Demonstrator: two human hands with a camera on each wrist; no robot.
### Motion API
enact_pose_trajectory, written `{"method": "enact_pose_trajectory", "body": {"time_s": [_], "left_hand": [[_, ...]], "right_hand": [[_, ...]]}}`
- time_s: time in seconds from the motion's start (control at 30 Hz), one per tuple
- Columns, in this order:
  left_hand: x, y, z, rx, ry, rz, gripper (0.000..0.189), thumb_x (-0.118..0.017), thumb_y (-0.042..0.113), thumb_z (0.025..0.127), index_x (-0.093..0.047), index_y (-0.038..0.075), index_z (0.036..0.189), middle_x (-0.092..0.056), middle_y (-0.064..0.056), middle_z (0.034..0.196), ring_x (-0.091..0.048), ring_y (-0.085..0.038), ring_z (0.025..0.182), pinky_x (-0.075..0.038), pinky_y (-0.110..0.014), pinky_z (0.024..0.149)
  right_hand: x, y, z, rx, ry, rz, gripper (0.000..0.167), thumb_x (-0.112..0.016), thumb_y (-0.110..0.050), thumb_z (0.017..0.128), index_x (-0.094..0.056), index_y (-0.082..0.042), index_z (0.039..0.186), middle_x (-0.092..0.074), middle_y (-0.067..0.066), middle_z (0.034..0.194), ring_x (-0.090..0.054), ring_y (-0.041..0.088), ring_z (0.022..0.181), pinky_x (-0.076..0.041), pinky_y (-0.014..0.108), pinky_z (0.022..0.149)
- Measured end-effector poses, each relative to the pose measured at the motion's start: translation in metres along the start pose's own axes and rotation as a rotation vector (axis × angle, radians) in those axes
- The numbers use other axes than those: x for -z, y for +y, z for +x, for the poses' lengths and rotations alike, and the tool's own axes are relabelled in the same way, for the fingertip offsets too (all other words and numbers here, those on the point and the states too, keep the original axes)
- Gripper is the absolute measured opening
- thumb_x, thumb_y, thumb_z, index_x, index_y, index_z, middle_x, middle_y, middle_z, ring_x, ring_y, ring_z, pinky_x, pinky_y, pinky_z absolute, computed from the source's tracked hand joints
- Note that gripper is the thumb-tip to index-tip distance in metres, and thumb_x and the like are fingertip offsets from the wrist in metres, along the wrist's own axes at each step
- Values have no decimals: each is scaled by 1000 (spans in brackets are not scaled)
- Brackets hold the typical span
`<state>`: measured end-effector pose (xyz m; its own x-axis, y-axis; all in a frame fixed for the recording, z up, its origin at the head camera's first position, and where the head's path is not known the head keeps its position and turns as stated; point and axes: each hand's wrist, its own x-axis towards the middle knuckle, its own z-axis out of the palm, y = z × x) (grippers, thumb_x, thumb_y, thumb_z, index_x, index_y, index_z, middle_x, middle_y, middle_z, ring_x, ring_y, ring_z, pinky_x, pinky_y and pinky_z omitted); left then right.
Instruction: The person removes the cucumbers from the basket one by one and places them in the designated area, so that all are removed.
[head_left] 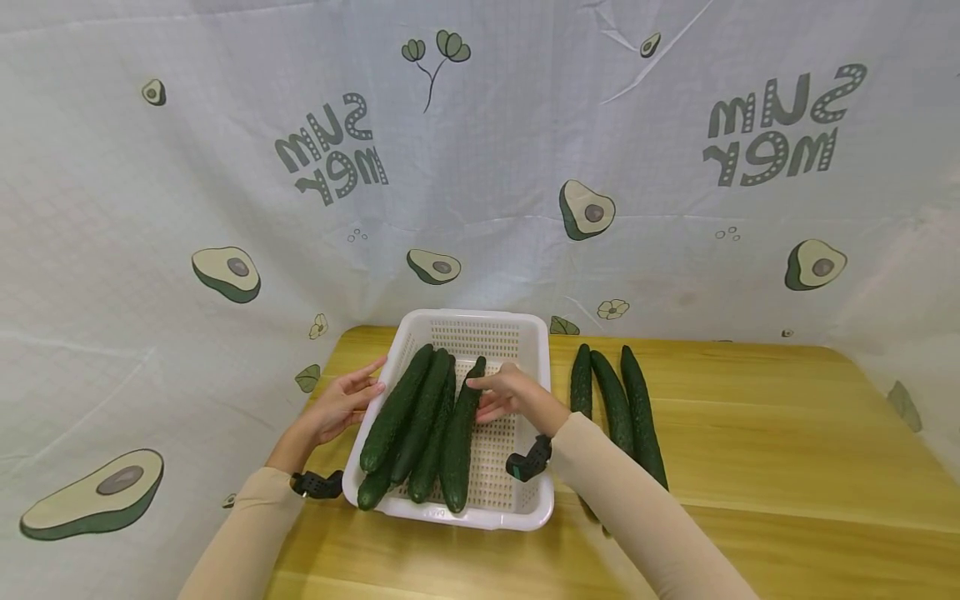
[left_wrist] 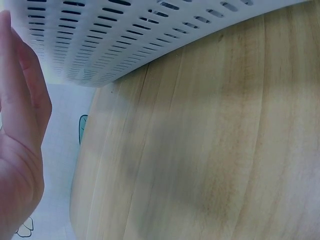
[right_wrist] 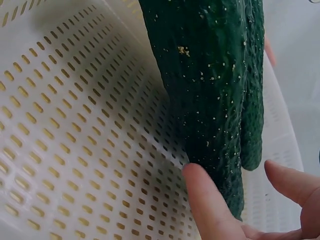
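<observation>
In the head view, a white plastic basket (head_left: 534,333) with slotted walls holds several dark green cucumbers, lying lengthwise toward its left side. My right hand (head_left: 512,392) reaches into the basket beside the rightmost cucumber (head_left: 459,442), thumb over its far end. The right wrist view has a straight finger (right_wrist: 202,195) right at the side of that cucumber (right_wrist: 205,90), while the thumb (right_wrist: 290,180) stands apart from it. Outside the left wall, my left hand (head_left: 341,408) has its fingers extended, fingertips at the basket's rim. The left wrist view has this hand (left_wrist: 20,120) beside the slotted wall (left_wrist: 100,35).
Right of the basket, three cucumbers (head_left: 637,400) lie on the wooden table (head_left: 750,417), partly behind my right sleeve (head_left: 622,500). A white cloth (head_left: 480,167) printed with avocados hangs behind the table. A black wrist camera (head_left: 529,458) overlaps the basket's right wall.
</observation>
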<state>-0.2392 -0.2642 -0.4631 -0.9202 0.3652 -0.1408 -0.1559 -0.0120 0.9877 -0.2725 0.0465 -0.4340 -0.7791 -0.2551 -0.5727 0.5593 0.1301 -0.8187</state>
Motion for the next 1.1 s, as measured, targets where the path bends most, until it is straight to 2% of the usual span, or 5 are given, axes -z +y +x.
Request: {"method": "enact_pose_trajectory", "body": {"time_s": [0.27,0.5,0.73,0.93,1.1], "left_hand": [[0,-1,1,-3,-5,-1,63,-53,10,105,-23,13,160,-58,-7,117,-67,-16,96,-60,-32,74],[-1,-1,0,-6,-8,-3,62,-52,9,105,-22,13,160,-59,-6,119,-67,-16,97,-59,-32,74],[-1,-1,0,-11,-6,-3,62,-51,8,105,-22,12,160,-59,-4,119,-67,-16,97,-59,-30,74],[0,-1,0,-11,-7,5,61,-50,8,106,-22,12,160,-59,-5,119,-67,-17,99,-59,-32,75],[0,-2,1,-6,-6,13,62,-51,9,106,-22,13,160,-58,-5,119,-67,-18,100,-59,-34,77]], "right_hand": [[-3,6,3,-67,-10,47,93,-68,-12,96,1,2,157,-45,45,133,-59,53,110,-58,49,79],[-5,8,3,-115,-52,44,77,-66,-14,98,-18,12,153,-45,43,134,-58,52,112,-57,46,84],[-6,8,4,-101,-65,16,79,-70,-11,95,-20,12,152,-49,43,129,-62,51,105,-58,45,81],[-6,8,4,-94,-98,-43,85,-70,-14,96,-12,9,154,-53,41,126,-66,47,98,-59,44,77],[-6,10,5,-97,-113,-51,71,-68,-11,97,-26,14,148,-58,39,119,-67,45,95,-59,42,76]]}}
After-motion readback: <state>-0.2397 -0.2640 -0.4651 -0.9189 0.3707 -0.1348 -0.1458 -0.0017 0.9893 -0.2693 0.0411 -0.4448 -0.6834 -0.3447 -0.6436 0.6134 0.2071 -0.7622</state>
